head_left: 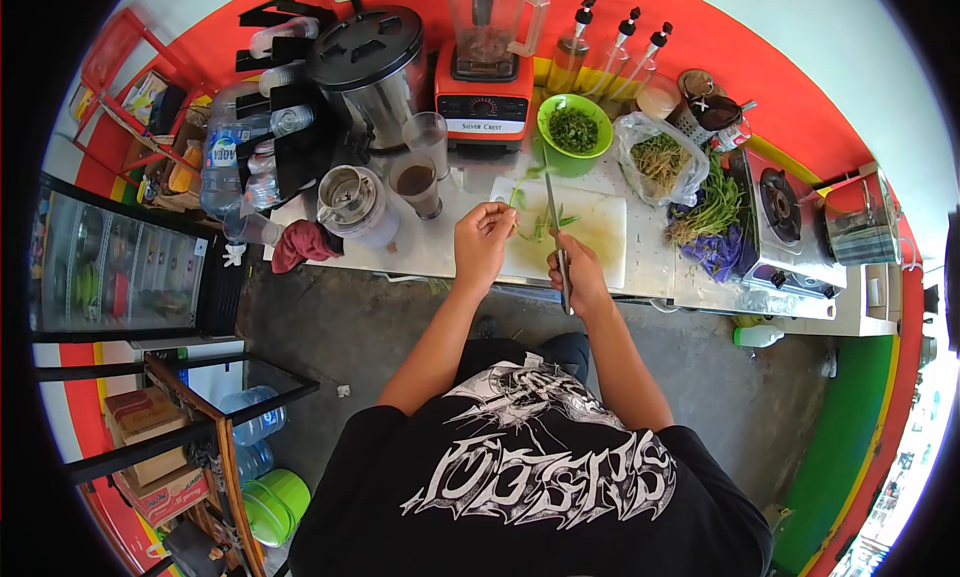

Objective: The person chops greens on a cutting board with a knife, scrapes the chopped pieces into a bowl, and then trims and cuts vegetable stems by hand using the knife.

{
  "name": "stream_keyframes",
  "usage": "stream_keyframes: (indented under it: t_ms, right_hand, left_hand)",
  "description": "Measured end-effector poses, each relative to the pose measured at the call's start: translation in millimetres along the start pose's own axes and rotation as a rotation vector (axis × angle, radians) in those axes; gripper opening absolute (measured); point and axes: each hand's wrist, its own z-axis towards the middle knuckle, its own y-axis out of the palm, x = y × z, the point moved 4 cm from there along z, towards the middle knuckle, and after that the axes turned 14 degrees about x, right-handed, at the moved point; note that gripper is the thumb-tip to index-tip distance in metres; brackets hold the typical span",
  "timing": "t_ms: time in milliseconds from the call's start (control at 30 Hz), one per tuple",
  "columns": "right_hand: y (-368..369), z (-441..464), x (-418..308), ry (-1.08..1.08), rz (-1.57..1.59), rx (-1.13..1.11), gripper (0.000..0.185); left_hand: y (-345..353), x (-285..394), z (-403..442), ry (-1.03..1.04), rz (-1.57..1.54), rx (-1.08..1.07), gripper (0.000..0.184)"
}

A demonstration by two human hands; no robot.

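Observation:
My right hand (579, 266) is closed around the handle of a knife (553, 207), whose blade points away from me over a white cutting board (605, 222). To the left, my left hand (485, 239) pinches a thin green herb sprig (518, 195) above the board's left edge. Loose green leaves (545, 225) lie by the blade, partly hidden by it. Just behind the board is a green bowl (570, 165) with dark leafy herbs (574, 131) inside.
A plastic bag of stems (658, 164) and a bunch of greens (715, 205) lie right of the board, before a gas stove (780, 212). Behind stand a blender (486, 102) and pump bottles (568, 57). Glasses (415, 184) and a steel urn (375, 87) are left.

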Motion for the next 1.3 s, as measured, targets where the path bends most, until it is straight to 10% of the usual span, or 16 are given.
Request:
stream_keyframes:
  t_ms: [1300]
  right_hand:
    - [45, -45, -32, 0.076, 0.223, -0.310, 0.019]
  left_hand:
    - [15, 10, -7, 0.134, 0.265, -0.129, 0.010]
